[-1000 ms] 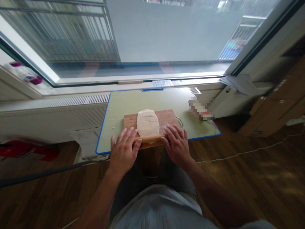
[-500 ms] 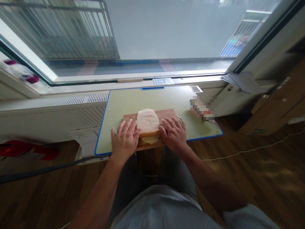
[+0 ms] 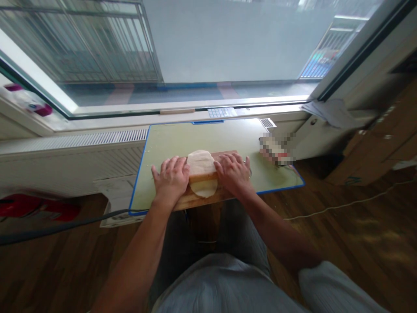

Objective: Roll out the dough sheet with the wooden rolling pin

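A flat piece of pale dough [image 3: 200, 162] lies on a wooden board [image 3: 224, 190]. Across it runs a wooden rolling pin [image 3: 203, 177], with dough showing on both the far and near sides. Over the pin's left end lies my left hand [image 3: 171, 176], palm down, thumb beside the dough. My right hand [image 3: 233, 171] covers the other end in the same way. Both hands press on the pin, which hides their palms; its ends are out of sight beneath them. By my right hand a metal ring handle [image 3: 249, 168] sticks out from the board.
The board rests on a larger yellow-green, blue-edged mat [image 3: 169, 137] below a window. A blurred-out box [image 3: 276, 150] stands on its right side. A radiator [image 3: 81, 141], a red fire extinguisher [image 3: 39, 206] and a cardboard box [image 3: 374, 145] flank it.
My hands and the rolling pin have moved slightly away from my body over the dough. More of the dough now shows on the near side of the pin.
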Demonstrator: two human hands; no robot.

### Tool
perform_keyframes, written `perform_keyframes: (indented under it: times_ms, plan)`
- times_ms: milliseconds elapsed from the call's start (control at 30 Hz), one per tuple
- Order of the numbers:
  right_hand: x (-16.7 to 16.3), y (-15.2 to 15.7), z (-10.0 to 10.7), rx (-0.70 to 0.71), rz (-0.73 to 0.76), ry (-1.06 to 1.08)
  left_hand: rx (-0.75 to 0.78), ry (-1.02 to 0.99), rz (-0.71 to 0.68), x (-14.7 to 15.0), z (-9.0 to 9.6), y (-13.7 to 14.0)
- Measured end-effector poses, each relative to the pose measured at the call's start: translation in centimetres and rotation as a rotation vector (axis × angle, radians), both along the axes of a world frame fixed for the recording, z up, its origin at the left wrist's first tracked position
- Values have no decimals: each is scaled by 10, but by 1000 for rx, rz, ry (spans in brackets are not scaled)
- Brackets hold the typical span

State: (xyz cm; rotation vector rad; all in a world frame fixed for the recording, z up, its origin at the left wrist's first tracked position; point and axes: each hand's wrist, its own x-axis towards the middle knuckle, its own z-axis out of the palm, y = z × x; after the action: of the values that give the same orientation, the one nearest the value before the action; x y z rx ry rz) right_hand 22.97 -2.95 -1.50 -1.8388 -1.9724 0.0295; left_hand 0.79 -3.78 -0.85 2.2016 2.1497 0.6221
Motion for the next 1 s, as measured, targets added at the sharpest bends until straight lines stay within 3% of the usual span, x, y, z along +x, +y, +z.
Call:
perform_keyframes:
  times_ms: [133, 300, 433, 667, 1000]
  plan:
    - [1, -25, -10, 64, 15, 35, 26, -28, 26, 4, -4, -6]
    - [6, -57, -21, 122, 155, 20, 44, -56, 50, 7, -4, -12]
    - [7, -67, -23, 128, 131, -13, 57, -50, 28, 10, -5, -22]
    - [3, -55, -17, 32, 81, -61, 9, -3, -86, 5, -12, -41]
    - [-4, -24, 6, -131, 61, -120, -52, 40, -58, 5, -4, -14]
